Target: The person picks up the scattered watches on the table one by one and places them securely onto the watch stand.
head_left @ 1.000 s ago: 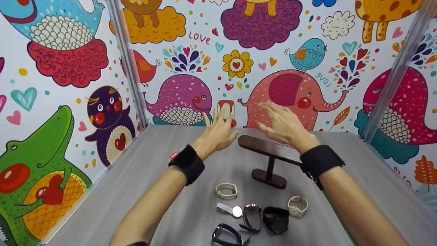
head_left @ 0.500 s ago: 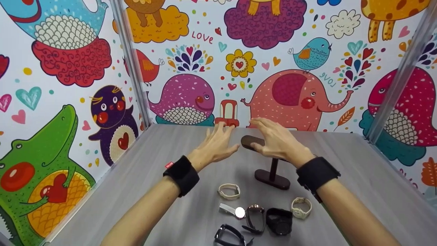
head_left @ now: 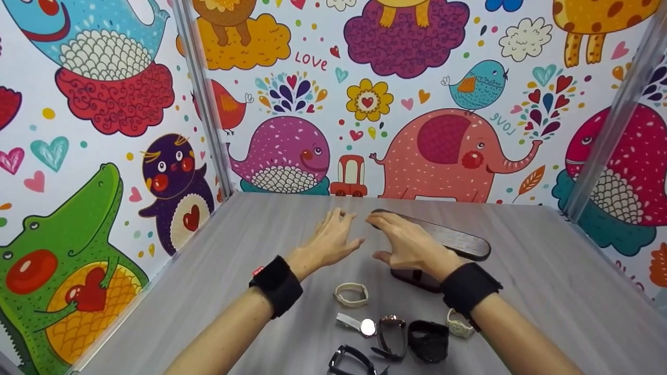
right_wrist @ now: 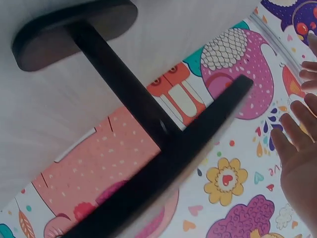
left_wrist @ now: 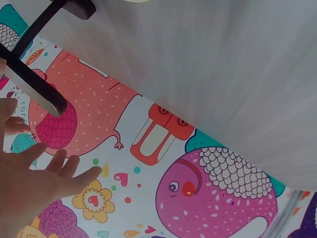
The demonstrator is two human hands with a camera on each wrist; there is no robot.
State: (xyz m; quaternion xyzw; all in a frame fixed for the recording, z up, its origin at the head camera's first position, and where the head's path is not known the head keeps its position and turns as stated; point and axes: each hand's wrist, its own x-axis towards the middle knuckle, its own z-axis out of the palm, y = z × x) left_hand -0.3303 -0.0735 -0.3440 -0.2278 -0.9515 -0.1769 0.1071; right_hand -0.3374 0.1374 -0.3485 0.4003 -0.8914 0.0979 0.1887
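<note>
Both hands reach forward over the table with nothing in them. My left hand [head_left: 325,242] is held with fingers extended and thumb apart, left of a dark wooden T-shaped stand [head_left: 464,242]. My right hand [head_left: 409,242], fingers relaxed, overlaps the left part of the stand's top bar and hides its post. In the right wrist view the post [right_wrist: 124,89] shows whole, with the right hand [right_wrist: 299,163] beyond the bar's end. Nearer me lie a cream strap loop [head_left: 351,295], a silver watch [head_left: 367,327] and a cream watch [head_left: 458,325], partly hidden by the right wristband.
Several dark watches lie at the front: one with a brown-black strap [head_left: 392,338], a bulky black one [head_left: 428,341] and a black one [head_left: 351,359] at the frame's lower edge. Cartoon-printed walls [head_left: 281,151] enclose the grey table [head_left: 250,224] at the back and sides.
Both hands have come lower and nearer the body, their fingers less raised. The right hand now covers the stand's post. The stand and watches keep their places; the view shifts slightly.
</note>
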